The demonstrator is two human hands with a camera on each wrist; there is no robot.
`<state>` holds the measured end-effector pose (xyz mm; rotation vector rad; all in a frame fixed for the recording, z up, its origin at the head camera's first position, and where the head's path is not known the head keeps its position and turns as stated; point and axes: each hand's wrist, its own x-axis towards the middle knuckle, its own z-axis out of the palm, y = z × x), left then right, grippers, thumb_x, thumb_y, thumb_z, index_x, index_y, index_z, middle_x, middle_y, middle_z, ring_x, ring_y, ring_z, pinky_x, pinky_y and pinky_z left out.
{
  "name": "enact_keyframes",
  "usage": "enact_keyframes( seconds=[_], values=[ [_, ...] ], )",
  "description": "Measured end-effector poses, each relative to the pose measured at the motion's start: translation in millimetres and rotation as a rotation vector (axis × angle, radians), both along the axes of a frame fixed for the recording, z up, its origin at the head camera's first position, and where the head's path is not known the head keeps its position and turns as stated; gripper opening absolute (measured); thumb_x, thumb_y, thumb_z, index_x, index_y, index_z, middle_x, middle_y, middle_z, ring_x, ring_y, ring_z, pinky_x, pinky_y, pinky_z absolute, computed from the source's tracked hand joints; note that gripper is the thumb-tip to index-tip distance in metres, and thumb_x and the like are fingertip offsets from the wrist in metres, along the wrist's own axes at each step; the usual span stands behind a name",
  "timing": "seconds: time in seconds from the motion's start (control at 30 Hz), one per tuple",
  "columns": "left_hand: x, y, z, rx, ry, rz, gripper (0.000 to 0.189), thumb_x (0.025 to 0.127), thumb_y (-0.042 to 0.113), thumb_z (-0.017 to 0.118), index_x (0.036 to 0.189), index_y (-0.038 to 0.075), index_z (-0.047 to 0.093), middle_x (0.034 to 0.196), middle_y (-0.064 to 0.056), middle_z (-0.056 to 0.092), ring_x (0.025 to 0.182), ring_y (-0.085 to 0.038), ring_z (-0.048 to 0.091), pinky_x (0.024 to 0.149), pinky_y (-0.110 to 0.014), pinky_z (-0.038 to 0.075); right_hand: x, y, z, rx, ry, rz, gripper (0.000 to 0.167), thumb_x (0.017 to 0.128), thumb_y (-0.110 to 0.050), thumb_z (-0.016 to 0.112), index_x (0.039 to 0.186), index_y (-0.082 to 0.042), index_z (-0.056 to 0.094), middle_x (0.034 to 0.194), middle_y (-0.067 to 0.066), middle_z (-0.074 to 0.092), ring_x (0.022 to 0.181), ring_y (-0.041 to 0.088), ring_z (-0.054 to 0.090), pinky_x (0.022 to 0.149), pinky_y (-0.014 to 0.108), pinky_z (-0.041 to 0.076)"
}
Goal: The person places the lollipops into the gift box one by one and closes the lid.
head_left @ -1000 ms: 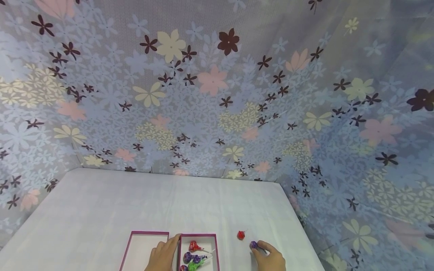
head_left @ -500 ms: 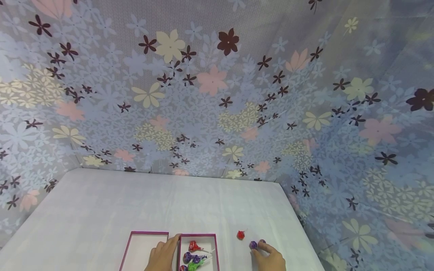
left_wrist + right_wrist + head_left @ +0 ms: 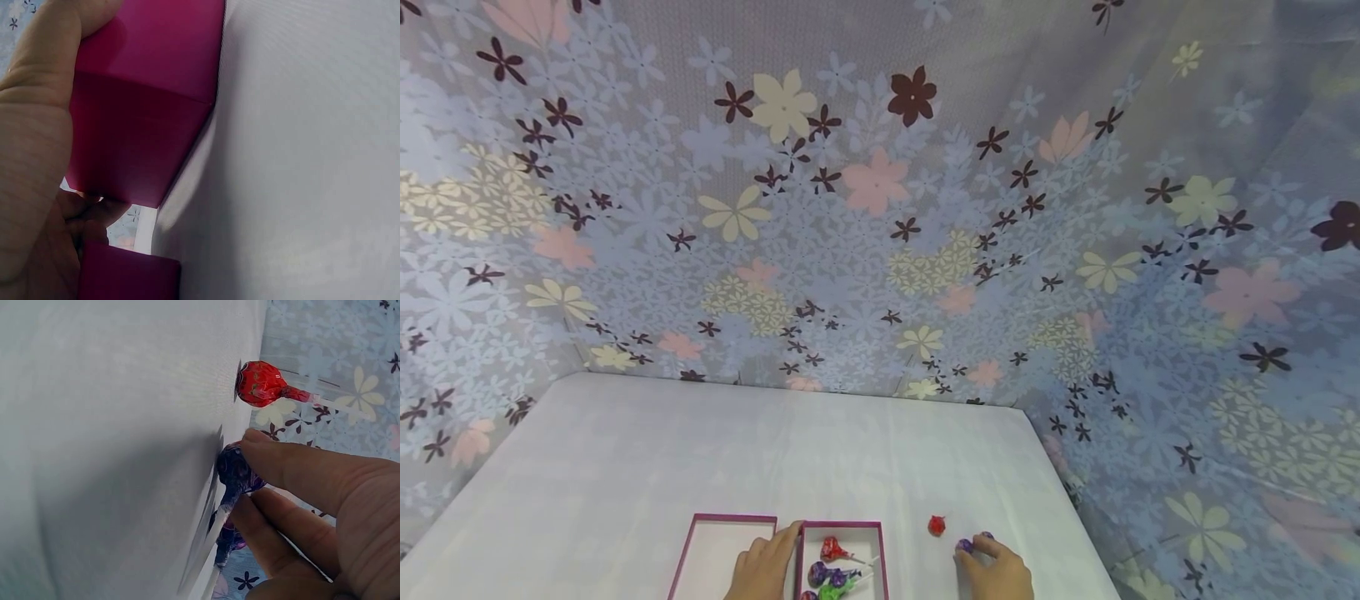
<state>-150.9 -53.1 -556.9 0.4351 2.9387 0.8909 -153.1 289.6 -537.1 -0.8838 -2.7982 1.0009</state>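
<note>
My left hand (image 3: 765,568) holds the left wall of a magenta-rimmed box (image 3: 883,565). Inside lie several wrapped lollipops, among them a red lollipop (image 3: 831,547), a purple lollipop (image 3: 817,572) and a green lollipop (image 3: 832,592). In the left wrist view the thumb lies along the magenta box (image 3: 137,131), fingers partly hidden behind it. On the table to the right, my right hand (image 3: 997,573) pinches a purple lollipop (image 3: 234,467) between thumb and finger. A second purple lollipop (image 3: 228,539) lies just behind it. A red lollipop (image 3: 261,383) rests farther off, untouched.
Left of the hand stands another magenta-rimmed tray (image 3: 735,517) with a white inside. A white cloth covers the table (image 3: 737,450). Flower-patterned fabric (image 3: 820,275) hangs behind the table and along its right side.
The second purple lollipop came into sight beyond my right fingers after one second ago. My right fingers stay at the nearer purple lollipop. My left hand keeps its place on the box.
</note>
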Motion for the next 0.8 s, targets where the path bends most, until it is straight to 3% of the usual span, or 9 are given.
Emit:
enact_keyframes(
  seconds=[0.43, 0.8],
  values=[
    [0.5, 0.7, 4.0, 0.021, -0.006, -0.001, 0.116, 0.054, 0.06, 0.088, 0.142, -0.004, 0.046, 0.131, -0.017, 0.059, 0.093, -0.026, 0.048, 0.075, -0.042, 0.039, 0.1, -1.3, 2.4, -0.019, -0.041, 0.005, 0.05, 0.077, -0.034, 0.086, 0.116, -0.005, 0.073, 0.119, 0.021, 0.07, 0.118, 0.054, 0.054, 0.096, 0.067, 0.041],
    [-1.2, -1.0, 4.0, 0.007, -0.058, -0.013, 0.117, 0.058, 0.061, 0.087, 0.145, -0.003, 0.043, 0.135, -0.016, 0.056, 0.095, -0.027, 0.047, 0.076, -0.042, 0.038, 0.3, -5.8, 6.1, -0.016, -0.038, 0.0, 0.047, 0.076, -0.033, 0.087, 0.114, -0.008, 0.075, 0.119, 0.02, 0.07, 0.121, 0.054, 0.052, 0.099, 0.068, 0.038]
  ],
)
